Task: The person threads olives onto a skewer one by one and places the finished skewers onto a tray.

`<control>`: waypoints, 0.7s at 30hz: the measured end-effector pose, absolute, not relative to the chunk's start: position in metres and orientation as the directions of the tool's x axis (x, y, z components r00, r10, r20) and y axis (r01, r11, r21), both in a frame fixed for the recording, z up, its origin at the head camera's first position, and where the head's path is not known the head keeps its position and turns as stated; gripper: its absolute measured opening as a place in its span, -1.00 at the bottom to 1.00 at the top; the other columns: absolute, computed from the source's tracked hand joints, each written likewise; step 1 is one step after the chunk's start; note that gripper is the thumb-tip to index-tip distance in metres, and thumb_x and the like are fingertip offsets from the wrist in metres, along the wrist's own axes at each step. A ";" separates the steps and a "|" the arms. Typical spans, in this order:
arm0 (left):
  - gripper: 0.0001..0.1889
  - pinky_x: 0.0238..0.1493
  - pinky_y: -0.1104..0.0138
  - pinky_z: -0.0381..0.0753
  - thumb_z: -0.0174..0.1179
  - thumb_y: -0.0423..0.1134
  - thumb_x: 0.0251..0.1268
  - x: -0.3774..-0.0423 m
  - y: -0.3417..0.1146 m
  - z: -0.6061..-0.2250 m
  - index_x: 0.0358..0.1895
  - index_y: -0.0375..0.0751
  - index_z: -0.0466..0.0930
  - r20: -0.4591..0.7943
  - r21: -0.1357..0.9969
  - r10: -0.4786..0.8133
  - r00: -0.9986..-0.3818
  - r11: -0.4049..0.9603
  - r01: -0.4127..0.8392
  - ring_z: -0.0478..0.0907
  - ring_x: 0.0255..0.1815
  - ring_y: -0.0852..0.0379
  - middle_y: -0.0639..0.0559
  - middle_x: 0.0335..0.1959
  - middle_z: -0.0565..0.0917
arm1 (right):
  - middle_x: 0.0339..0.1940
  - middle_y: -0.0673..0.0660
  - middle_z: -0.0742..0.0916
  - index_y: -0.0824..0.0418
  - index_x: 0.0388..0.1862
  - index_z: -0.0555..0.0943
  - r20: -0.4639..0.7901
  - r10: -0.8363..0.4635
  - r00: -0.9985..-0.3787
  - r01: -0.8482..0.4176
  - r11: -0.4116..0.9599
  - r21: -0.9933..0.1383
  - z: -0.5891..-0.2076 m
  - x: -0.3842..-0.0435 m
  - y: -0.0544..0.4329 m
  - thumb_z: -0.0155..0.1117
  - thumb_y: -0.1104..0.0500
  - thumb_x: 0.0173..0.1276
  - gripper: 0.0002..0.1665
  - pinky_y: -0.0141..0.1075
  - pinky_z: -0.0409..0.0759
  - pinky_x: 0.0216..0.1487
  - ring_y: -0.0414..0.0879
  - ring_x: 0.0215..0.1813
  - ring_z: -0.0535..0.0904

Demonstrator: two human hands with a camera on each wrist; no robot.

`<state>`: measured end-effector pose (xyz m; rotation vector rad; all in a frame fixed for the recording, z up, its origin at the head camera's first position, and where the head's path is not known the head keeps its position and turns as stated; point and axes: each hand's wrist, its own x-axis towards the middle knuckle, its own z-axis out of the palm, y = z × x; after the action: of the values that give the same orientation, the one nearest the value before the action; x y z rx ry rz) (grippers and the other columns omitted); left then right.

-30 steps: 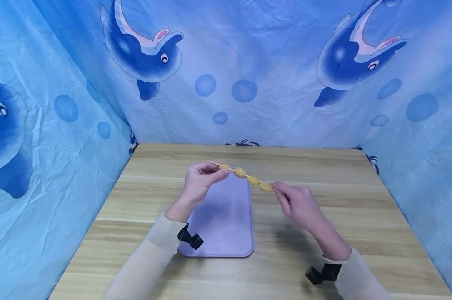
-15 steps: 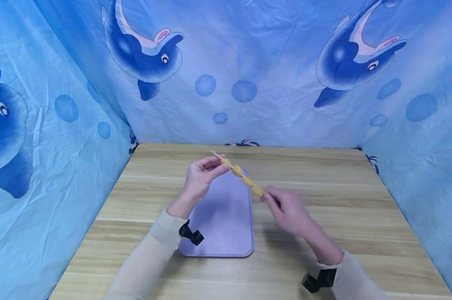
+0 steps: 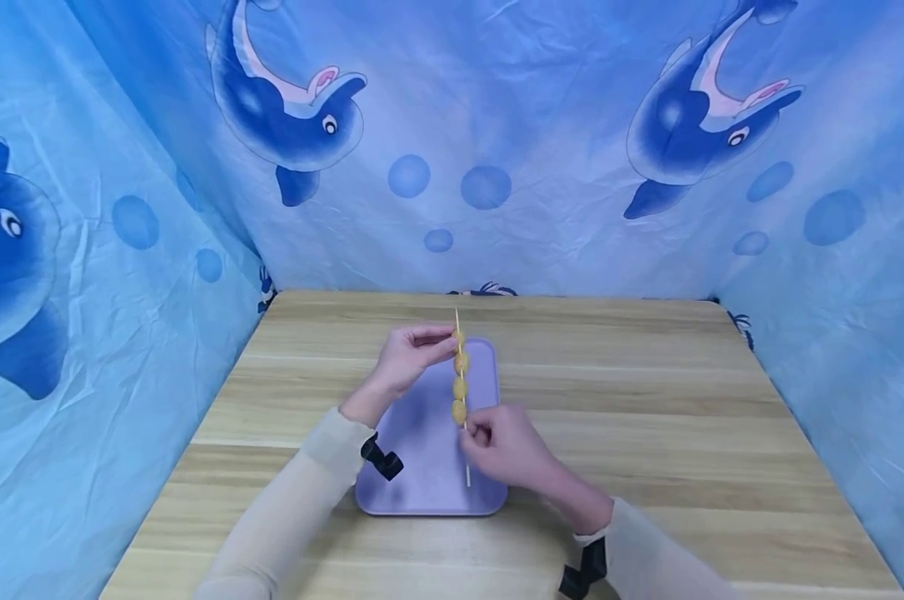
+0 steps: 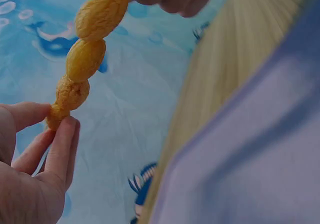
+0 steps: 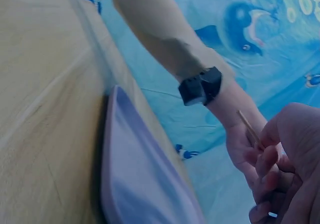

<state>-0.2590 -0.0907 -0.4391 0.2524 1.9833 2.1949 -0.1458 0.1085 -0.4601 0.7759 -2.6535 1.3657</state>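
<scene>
Above a purple tray [image 3: 422,492] I see a skewer of several golden-brown balls [image 3: 461,363], running nearly straight away from me in the head view. My left hand [image 3: 416,357] pinches the farthest ball between thumb and fingers, and the thin stick pokes out past it. At the near end, my right hand [image 3: 506,444] grips the bare stick just below the last ball; its blunt tail sticks out toward me. In the left wrist view the balls [image 4: 86,60] look oval and rough-skinned. The right wrist view shows the stick's end [image 5: 248,126] between curled fingers.
The tray lies flat on a light wooden table [image 3: 646,400]. Blue curtains [image 3: 556,250] printed with dolphins and bubbles hang behind the table and at both sides. Each wrist wears a small black camera.
The skewer has swung from slanting right to pointing nearly straight away from me. My right hand has moved left and nearer over the tray; my left hand has stayed close to its place.
</scene>
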 end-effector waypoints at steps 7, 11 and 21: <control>-0.69 0.06 0.26 0.88 0.38 -0.39 0.44 -0.271 -0.094 -0.463 0.17 -0.43 0.74 -0.062 0.993 0.212 -0.975 0.109 -0.039 0.85 -0.05 0.08 -0.34 0.08 0.80 | -0.78 -0.30 0.42 -0.02 -0.76 0.46 0.218 -0.396 -0.892 -0.431 0.601 -0.673 -0.481 -0.156 0.091 0.32 0.20 0.29 -0.57 -0.55 0.27 -0.65 -0.46 -0.69 0.29; -0.70 -0.02 0.26 0.90 0.41 -0.38 0.41 -0.275 -0.097 -0.475 0.14 -0.41 0.76 -0.073 0.979 0.198 -0.978 0.202 -0.032 0.87 -0.14 0.06 -0.33 0.04 0.82 | -0.77 -0.30 0.44 -0.05 -0.76 0.48 0.193 -0.400 -0.896 -0.429 0.669 -0.607 -0.493 -0.159 0.086 0.34 0.15 0.29 -0.57 -0.52 0.32 -0.66 -0.41 -0.67 0.33; -0.64 0.22 0.17 0.82 0.38 -0.28 0.46 -0.271 -0.100 -0.489 0.22 -0.35 0.72 -0.099 0.905 0.263 -0.960 0.424 0.022 0.81 0.08 -0.08 -0.23 0.07 0.83 | -0.76 -0.25 0.43 -0.06 -0.73 0.47 0.201 -0.421 -0.885 -0.464 0.745 -0.480 -0.510 -0.160 0.082 0.42 0.10 0.23 -0.60 -0.48 0.28 -0.62 -0.33 -0.62 0.33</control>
<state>-0.2705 -0.1004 -0.4894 0.2498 2.4529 1.5539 -0.1599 0.0817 -0.5103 0.7258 -2.8593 0.8183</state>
